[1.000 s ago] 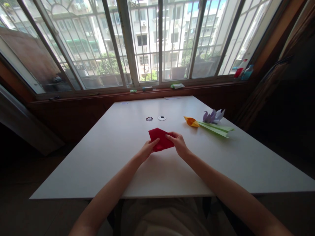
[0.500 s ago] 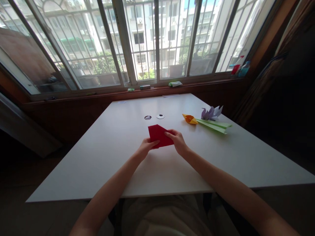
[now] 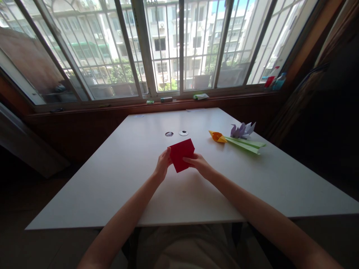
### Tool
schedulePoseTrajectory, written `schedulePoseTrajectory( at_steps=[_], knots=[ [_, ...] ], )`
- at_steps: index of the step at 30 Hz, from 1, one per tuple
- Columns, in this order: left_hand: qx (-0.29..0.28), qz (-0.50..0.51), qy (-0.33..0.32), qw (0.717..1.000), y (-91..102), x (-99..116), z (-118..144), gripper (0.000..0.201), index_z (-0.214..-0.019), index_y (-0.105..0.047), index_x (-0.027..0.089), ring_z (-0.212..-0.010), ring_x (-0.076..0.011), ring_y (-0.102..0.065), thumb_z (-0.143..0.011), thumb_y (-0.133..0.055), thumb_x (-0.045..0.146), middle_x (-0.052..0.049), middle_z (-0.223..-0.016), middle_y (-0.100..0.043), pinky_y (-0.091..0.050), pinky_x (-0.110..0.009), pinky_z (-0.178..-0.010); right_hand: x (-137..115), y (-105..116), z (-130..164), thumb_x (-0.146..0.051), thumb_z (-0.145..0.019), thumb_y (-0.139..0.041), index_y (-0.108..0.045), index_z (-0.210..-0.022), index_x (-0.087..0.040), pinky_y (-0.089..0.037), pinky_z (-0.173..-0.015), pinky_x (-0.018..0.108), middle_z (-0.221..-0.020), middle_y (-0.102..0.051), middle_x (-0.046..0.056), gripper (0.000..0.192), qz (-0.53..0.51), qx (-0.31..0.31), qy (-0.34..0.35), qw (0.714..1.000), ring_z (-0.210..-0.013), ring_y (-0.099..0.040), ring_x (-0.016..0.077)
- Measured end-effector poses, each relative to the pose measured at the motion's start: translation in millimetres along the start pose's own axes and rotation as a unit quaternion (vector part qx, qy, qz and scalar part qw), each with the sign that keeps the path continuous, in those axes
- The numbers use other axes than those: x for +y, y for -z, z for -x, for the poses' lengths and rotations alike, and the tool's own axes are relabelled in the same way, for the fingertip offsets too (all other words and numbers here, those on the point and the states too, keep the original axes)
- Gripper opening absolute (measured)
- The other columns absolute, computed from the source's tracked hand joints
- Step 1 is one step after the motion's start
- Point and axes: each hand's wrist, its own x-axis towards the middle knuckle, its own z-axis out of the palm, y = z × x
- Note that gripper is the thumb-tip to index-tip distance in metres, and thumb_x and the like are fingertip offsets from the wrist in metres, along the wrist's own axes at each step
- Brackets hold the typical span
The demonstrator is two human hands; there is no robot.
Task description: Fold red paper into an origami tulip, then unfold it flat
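My left hand [image 3: 162,164] and right hand [image 3: 198,163] pinch a folded red paper [image 3: 182,154] at its two sides, just above the middle of the tabletop [image 3: 117,179]. Paper flowers [image 3: 238,137] lie far right.

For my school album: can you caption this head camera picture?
Two hands hold a folded red paper above a white table.

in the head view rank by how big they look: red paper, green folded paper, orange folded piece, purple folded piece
1. red paper, though it is nearest the camera
2. green folded paper
3. purple folded piece
4. orange folded piece, close to the purple one, so unsure
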Motion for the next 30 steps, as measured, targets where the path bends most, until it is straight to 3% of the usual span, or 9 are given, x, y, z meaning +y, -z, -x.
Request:
schedulePoseTrajectory(
  at_steps=[3, 9, 19, 26, 30],
  knots=[
    [-0.025, 0.017, 0.013, 0.999, -1.9, 2, 1, 0.056, -0.100, -0.060, 0.014, -0.086, -0.0215, -0.059, -0.072, -0.042, 0.059, -0.011, -0.088, -0.065, -0.045, -0.031, -0.073, 1, 1, -2, -0.030, -0.064, -0.067, -0.061, -0.095, -0.016, -0.050, -0.076, 0.038, -0.097, -0.064, 0.009, 0.035, -0.027, -0.004, -0.005, 1.000, -0.088, -0.060, 0.0239],
    [0.004, -0.052, 0.006, 0.999, 3.6, -4, -1, 0.040, -0.096, -0.062, 0.014, -0.077, -0.0194, -0.060, -0.067, -0.061, 0.042, -0.007, -0.084, -0.066, -0.045, -0.034, -0.073, 3, 3, -3, -0.030, -0.063, -0.068, -0.061, -0.096, -0.017, -0.049, -0.076, 0.036, -0.095, -0.064, 0.008, 0.036, -0.036, -0.022, -0.023, 0.999, -0.087, -0.060, 0.0223],
    [0.024, -0.093, -0.021, 0.995, 2.5, -11, -2, 0.035, -0.082, -0.067, 0.014, -0.073, -0.0203, -0.059, -0.053, -0.071, 0.031, -0.005, -0.073, -0.067, -0.046, -0.034, -0.069, 10, 2, -5, -0.033, -0.058, -0.070, -0.065, -0.085, -0.016, -0.047, -0.067, 0.031, -0.080, -0.067, 0.005, 0.032, -0.018, 0.031, -0.024, 0.999, -0.073, -0.061, 0.0193],
    [-0.057, -0.082, 0.003, 0.995, 2.1, -8, 1, 0.044, -0.094, -0.061, 0.012, -0.079, -0.0194, -0.058, -0.071, -0.051, 0.049, -0.010, -0.090, -0.063, -0.046, -0.029, -0.064, 8, 4, -4, -0.033, -0.056, -0.071, -0.065, -0.085, -0.015, -0.047, -0.068, 0.034, -0.082, -0.067, 0.006, 0.035, 0.001, 0.077, 0.022, 0.997, -0.072, -0.061, 0.0203],
    [-0.064, -0.124, -0.023, 0.990, -0.7, -8, 4, 0.050, -0.104, -0.054, 0.016, -0.084, -0.0190, -0.056, -0.060, -0.067, 0.036, -0.010, -0.099, -0.060, -0.045, -0.026, -0.064, 7, 4, -3, -0.033, -0.056, -0.071, -0.065, -0.080, -0.014, -0.048, -0.063, 0.032, -0.077, -0.067, 0.006, 0.032, 0.040, 0.110, 0.038, 0.992, -0.068, -0.061, 0.0197]
  ],
)
